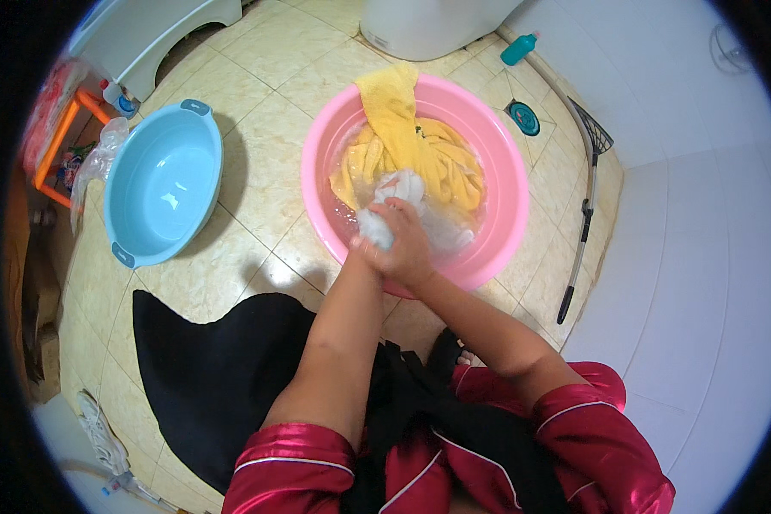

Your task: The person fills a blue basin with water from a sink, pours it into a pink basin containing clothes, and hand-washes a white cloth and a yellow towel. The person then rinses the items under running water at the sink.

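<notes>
A round pink plastic basin (514,186) stands on the floor with water in it. Wet white cloth (406,186) lies bunched at the near side of the basin, partly in the water. My right hand (403,247) is closed over this cloth, with a white lump, foam or cloth, beside its fingers. Close against it, my left hand (369,254) is mostly hidden, so its grip does not show. Yellow towel (392,115) hangs over the basin's far rim and spreads into the water behind both hands.
On the left stands a light-blue oval basin (167,186). A teal bottle (519,49) and a round floor drain (524,118) are at the far right. A long-handled tool (584,218) leans along the right wall. White shoe (103,434) lies at lower left.
</notes>
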`<action>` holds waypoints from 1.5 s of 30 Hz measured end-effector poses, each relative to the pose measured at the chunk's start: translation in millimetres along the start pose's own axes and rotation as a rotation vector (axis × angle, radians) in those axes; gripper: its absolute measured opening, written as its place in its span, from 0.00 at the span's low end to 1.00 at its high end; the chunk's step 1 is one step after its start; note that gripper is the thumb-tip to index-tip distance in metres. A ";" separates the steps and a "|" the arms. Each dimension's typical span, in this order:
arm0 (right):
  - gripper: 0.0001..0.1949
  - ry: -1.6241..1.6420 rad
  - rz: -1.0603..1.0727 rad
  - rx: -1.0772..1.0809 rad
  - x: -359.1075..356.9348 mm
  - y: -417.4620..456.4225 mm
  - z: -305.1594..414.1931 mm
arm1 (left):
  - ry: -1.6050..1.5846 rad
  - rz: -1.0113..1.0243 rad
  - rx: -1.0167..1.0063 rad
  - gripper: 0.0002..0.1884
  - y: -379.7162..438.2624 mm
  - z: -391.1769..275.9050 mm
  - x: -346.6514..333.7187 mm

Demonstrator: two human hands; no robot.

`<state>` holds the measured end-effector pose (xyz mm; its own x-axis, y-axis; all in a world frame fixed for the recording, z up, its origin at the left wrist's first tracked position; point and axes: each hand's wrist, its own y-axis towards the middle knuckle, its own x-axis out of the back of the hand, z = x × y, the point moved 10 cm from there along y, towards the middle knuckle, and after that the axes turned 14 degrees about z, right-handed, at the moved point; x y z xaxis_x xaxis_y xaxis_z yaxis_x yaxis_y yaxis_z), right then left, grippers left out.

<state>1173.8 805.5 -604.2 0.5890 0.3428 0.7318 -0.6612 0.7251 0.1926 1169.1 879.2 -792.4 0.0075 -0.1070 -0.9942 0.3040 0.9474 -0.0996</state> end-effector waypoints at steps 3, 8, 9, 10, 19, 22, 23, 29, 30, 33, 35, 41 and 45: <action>0.15 0.071 -0.030 -0.392 15.7 24.4 -86.2 | 0.182 -0.191 -0.107 0.18 -8.0 10.0 15.8; 0.17 0.430 0.228 -0.446 41.3 32.5 -187.9 | 0.917 -0.566 -0.139 0.22 -31.0 -18.3 -7.8; 0.19 0.292 0.226 -0.456 42.6 16.3 -189.4 | 1.096 -0.629 -0.108 0.24 -48.8 -31.2 -26.7; 0.20 0.140 0.221 -0.440 50.3 13.9 -188.1 | 1.277 -0.671 -0.098 0.26 -59.7 -53.8 -51.0; 0.37 -0.495 0.578 -0.364 -62.7 0.2 -151.9 | 2.272 -0.895 0.502 0.35 -42.3 -57.3 7.4; 0.25 -0.389 0.603 -0.353 -55.8 15.4 -203.9 | 1.965 -0.667 0.514 0.28 -14.6 -55.3 48.2; 0.23 -0.349 0.654 -0.358 -51.6 19.5 -206.7 | 1.670 -0.659 0.452 0.27 -10.4 -59.1 53.1; 0.19 0.121 0.539 -0.330 25.4 42.2 -75.2 | 0.206 -0.320 0.057 0.27 -4.0 -24.1 -13.3; 0.18 0.116 0.407 -0.246 28.7 33.4 -57.9 | 0.132 -0.149 0.062 0.26 7.3 -11.8 -23.8; 0.19 0.019 0.169 -0.004 12.1 11.6 -1.1 | -0.038 0.196 -0.027 0.24 30.1 -2.6 -14.3; 0.19 0.010 0.171 -0.060 -4.3 23.8 33.5 | -0.081 0.175 -0.251 0.23 19.5 -41.4 43.1; 0.19 -0.039 0.032 -0.453 13.9 54.0 -124.3 | 0.215 -0.249 -0.241 0.21 -18.9 -4.0 -18.9; 0.24 0.012 0.241 -0.588 34.0 73.0 -172.9 | 0.660 -0.485 -0.251 0.23 -26.0 -28.6 2.2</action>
<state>1225.8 973.3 -678.3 0.4633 0.5412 0.7018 -0.4119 0.8326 -0.3702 1134.0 863.0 -793.2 -0.6486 -0.3942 -0.6511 -0.0906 0.8894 -0.4481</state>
